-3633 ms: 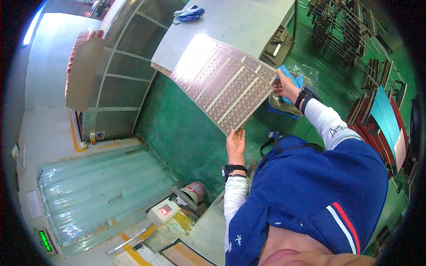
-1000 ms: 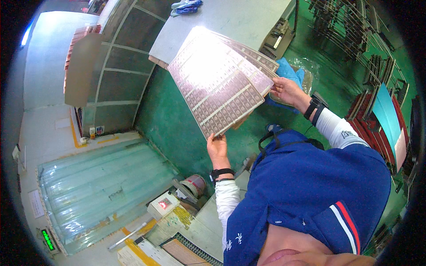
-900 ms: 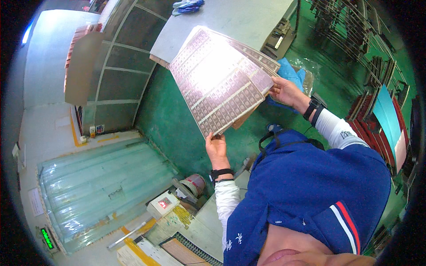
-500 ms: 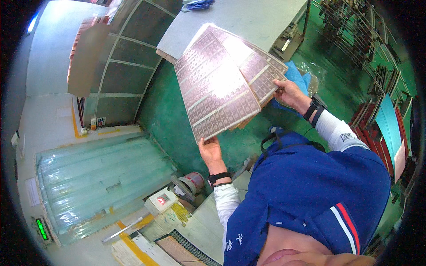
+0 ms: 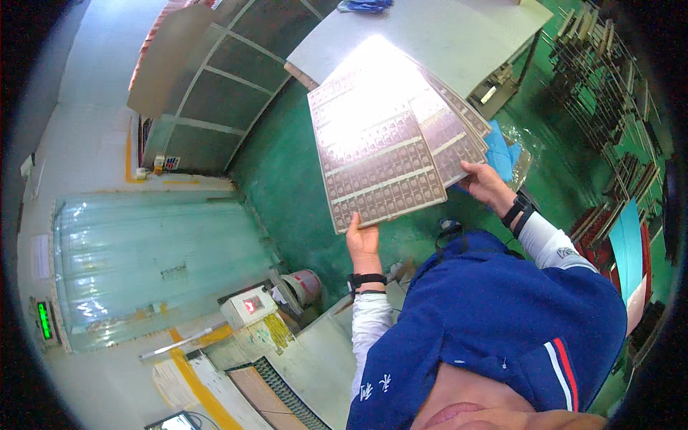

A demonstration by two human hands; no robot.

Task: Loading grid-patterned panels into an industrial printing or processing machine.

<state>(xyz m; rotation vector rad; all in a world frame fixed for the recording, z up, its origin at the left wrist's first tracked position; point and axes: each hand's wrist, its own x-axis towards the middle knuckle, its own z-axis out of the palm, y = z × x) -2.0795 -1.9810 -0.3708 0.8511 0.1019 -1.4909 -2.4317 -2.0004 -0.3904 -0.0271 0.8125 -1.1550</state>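
A fanned stack of thin, copper-brown circuit board panels is held up in front of me. Rows of small repeating units cover the front panel (image 5: 390,175), and bright glare washes out its upper part. My left hand (image 5: 363,244) grips this panel's lower left corner, thumb on the face and fingers behind. Partly overlapped by it, a second panel (image 5: 451,140) fans out to the right, with further panel edges behind. My right hand (image 5: 487,186) pinches the lower right corner of the fanned panels, its thumb on top; the fingers underneath are hidden.
Beyond the panels stands a pale worktable (image 5: 459,43) with blue gloves (image 5: 365,6) on it. Metal racks (image 5: 602,93) line the right side. A clear strip curtain (image 5: 165,265) hangs at left, near a white control box (image 5: 249,306) and a bucket (image 5: 304,285).
The view has turned, so the surroundings sit farther right in the picture. The panels have tilted, and the glare has shifted to the front panel's upper part. Both hands keep their hold.
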